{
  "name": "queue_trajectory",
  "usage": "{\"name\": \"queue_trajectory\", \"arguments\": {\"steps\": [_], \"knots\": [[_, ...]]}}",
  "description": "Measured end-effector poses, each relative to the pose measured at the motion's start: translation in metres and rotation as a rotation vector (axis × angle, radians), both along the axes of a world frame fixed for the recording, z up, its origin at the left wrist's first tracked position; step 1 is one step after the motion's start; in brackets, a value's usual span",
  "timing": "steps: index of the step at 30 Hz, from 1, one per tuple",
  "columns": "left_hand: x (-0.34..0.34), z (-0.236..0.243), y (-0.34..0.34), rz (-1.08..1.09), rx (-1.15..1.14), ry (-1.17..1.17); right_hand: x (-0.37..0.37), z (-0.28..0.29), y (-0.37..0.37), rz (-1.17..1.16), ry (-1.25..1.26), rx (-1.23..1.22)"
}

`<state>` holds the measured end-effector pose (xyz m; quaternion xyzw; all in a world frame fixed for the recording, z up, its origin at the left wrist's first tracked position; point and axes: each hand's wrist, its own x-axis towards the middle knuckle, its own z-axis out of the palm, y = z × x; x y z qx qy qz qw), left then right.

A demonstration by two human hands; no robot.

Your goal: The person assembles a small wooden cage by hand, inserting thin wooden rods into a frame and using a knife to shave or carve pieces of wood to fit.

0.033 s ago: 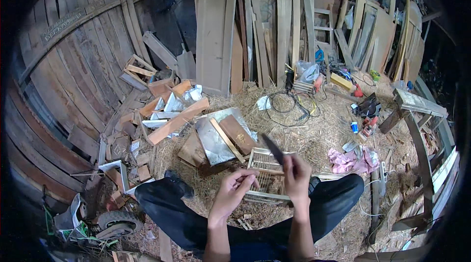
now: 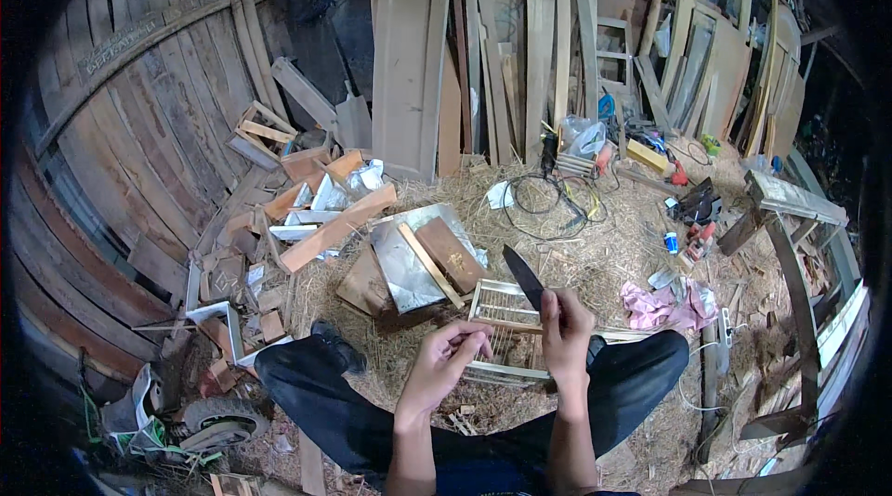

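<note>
My right hand (image 2: 564,333) grips a dark-bladed knife (image 2: 522,275), its tip pointing up and away to the left. A little lower and to the left, my left hand (image 2: 439,361) has curled fingers and thumb close together; whatever is between them is too small to make out. Both hands are over a pale wooden slatted frame with thin bars (image 2: 506,370), which lies between my bent legs in dark trousers on the straw-strewn ground. The knife blade overlaps the frame's top part in view, and I cannot tell whether it touches it.
Metal sheet and boards (image 2: 404,273) lie ahead. Wood offcuts (image 2: 325,231) pile at left, above a wheel (image 2: 223,422). Cables (image 2: 548,208), tools (image 2: 692,203) and pink cloth (image 2: 655,304) lie right, beside a wooden trestle (image 2: 794,199). Planks (image 2: 404,59) lean on the back wall.
The knife tip has shifted slightly up and to the right as my right hand turns a little. The left hand stays in nearly the same place.
</note>
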<state>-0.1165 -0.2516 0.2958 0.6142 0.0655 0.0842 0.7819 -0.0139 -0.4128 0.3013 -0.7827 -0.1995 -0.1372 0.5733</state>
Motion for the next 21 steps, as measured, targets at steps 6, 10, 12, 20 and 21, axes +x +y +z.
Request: {"name": "queue_trajectory", "arguments": {"steps": [6,10,12,20,21], "knots": [[-0.003,0.002,-0.002,-0.030,0.001,-0.027,0.004,-0.025,-0.007,-0.130,-0.146,-0.049],[-0.003,0.005,0.004,0.009,0.032,0.003,-0.001,-0.011,-0.019,-0.184,-0.003,0.024],[-0.004,0.003,0.003,-0.002,0.061,-0.006,-0.013,-0.009,-0.011,0.052,-0.116,-0.006],[-0.003,0.005,-0.002,-0.056,0.005,-0.018,-0.012,-0.001,-0.004,0.116,-0.201,-0.154],[-0.003,0.007,-0.002,-0.047,-0.010,0.012,-0.012,-0.001,-0.006,0.123,-0.231,-0.222]]}}
